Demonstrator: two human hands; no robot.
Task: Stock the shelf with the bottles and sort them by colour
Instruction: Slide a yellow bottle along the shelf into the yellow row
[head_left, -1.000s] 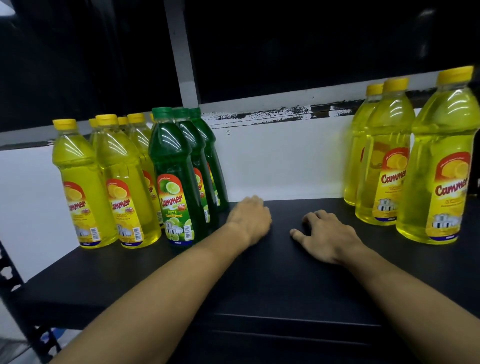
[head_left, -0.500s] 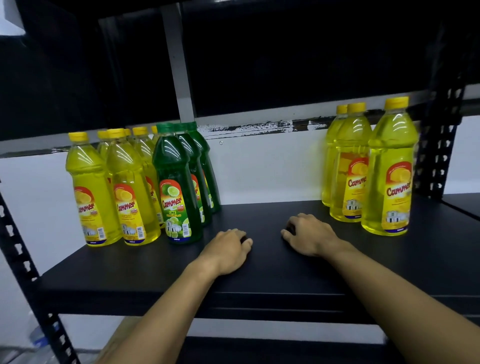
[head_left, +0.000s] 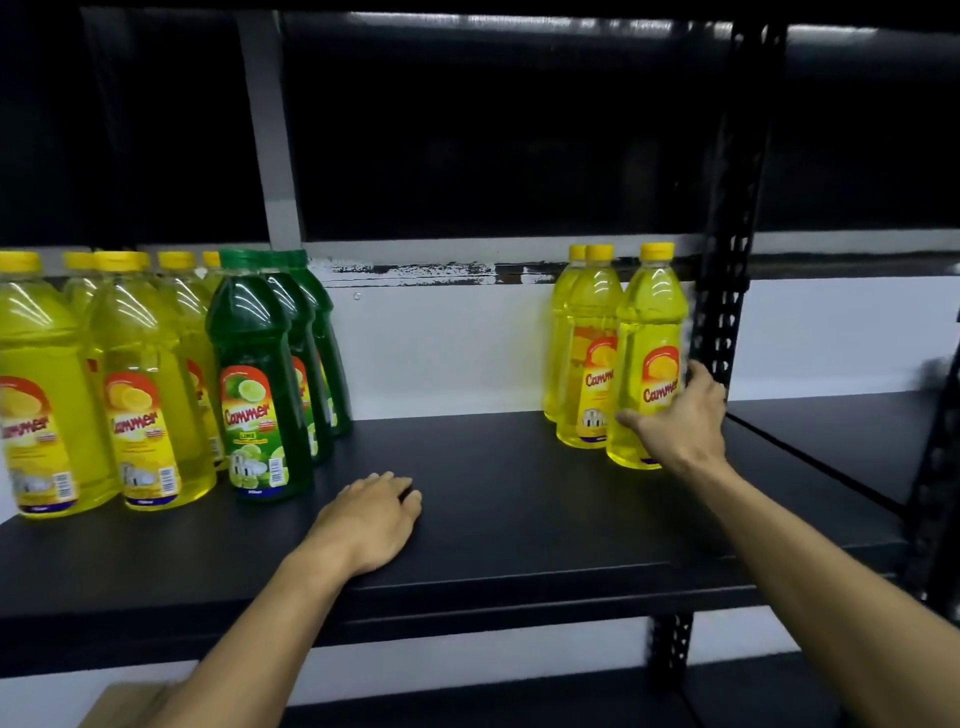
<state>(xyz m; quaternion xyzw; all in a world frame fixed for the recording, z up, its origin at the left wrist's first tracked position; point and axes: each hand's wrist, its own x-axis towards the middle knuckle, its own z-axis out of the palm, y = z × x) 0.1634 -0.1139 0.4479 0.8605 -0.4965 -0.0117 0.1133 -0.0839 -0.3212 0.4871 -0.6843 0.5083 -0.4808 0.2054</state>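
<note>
- Head view: since 0.5 s ago the right hand (head_left: 678, 421) has left the black shelf board (head_left: 519, 509) and reached to the front yellow bottle (head_left: 649, 358) of the right-hand group, thumb across its label and fingers round its far side, gripping it while it stands upright on the board.
- Left hand (head_left: 371, 517) remains palm down on the board near the front edge, fingers relaxed and holding nothing, now a little further back from the bottles.
- Camera has also drawn back, so more of the rack shows.
- Right group: 3 yellow bottles, the 2 others (head_left: 589, 353) standing just behind and left of the gripped one.
- Middle-left: 3 green bottles (head_left: 257, 384) in 1 row running front to back.
- Far left: at least 5 yellow bottles (head_left: 145, 395) by their caps, packed close beside the green row; the exact count at the back cannot be told.
- All caps match their liquid colour.
- Perforated black rack upright (head_left: 727, 312) stands just right of the gripped bottle, with another black shelf board (head_left: 841, 436) beyond it.
- White wall (head_left: 447, 353) behind, dark above.
</note>
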